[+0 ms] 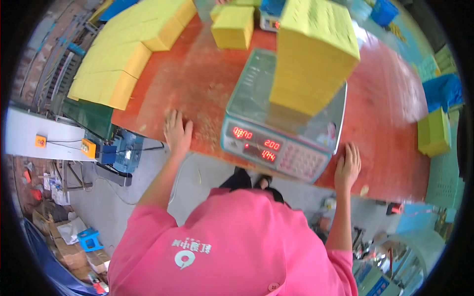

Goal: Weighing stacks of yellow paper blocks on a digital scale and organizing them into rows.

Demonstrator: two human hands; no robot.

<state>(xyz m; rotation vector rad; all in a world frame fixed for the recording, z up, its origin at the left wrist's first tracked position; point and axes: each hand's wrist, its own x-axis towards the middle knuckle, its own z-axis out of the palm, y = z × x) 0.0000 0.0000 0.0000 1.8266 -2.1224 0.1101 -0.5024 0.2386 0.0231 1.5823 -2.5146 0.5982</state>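
Observation:
A digital weighing scale (249, 93) stands on the red table (197, 84) straight ahead of me, its red display lit on the near side. On its tray rests a tall stack of yellow paper (316, 69). Both hands are off the stack. My left hand (177, 131) lies on the table's near edge, left of the scale, fingers stretched out with nothing held. Right of the scale, my right hand (348, 165) rests on the same edge, its fingers extended and holding nothing.
Rows of yellow paper blocks (116, 59) line the table's far left. Another yellow block (232, 27) sits beyond the scale, near a second scale (269, 23). At the right edge is a yellow stack (434, 132) beside blue plastic (442, 91). A blue stool (90, 239) stands on the floor.

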